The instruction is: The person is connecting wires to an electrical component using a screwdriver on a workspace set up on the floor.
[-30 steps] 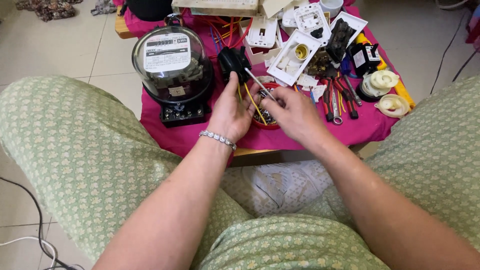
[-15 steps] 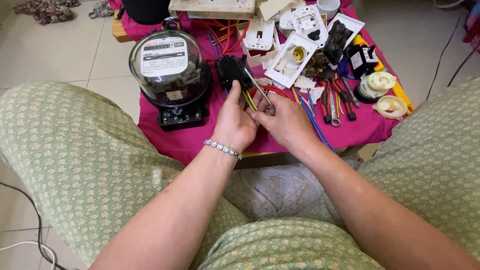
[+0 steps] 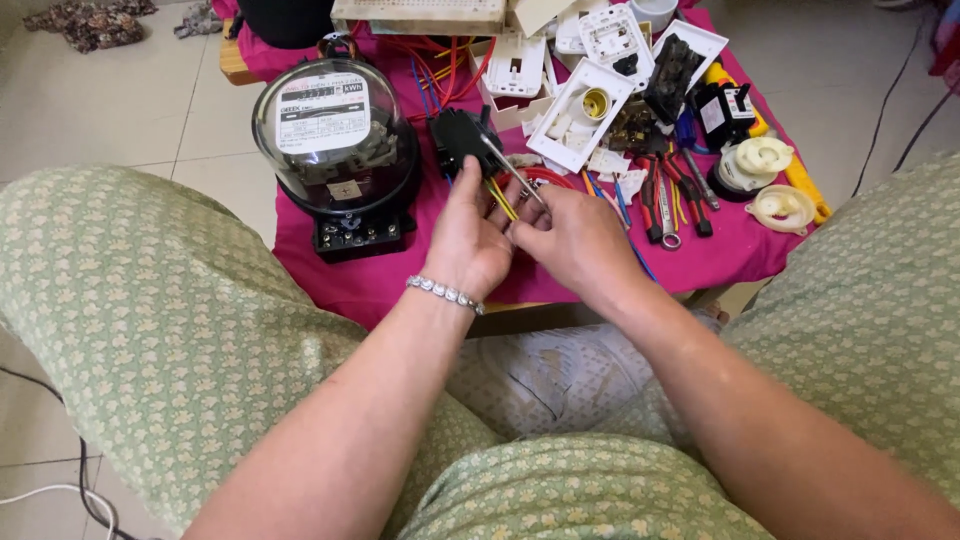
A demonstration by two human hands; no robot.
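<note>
Wires [image 3: 503, 198], yellow, pinched between both hands over the bench's front edge. Left hand [image 3: 468, 240] grips them from below; right hand [image 3: 570, 238] holds a thin metal tool [image 3: 508, 168] angled at them. Black block [image 3: 458, 138] just behind; glass-domed meter [image 3: 335, 140] near the left edge.

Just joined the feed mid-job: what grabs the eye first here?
The big glass-domed electric meter on the left of the pink cloth stands out first. At centre, the left hand and right hand meet over yellow wires, with a thin metal tool reaching toward a small black device. Red-handled pliers lie to the right.
</note>
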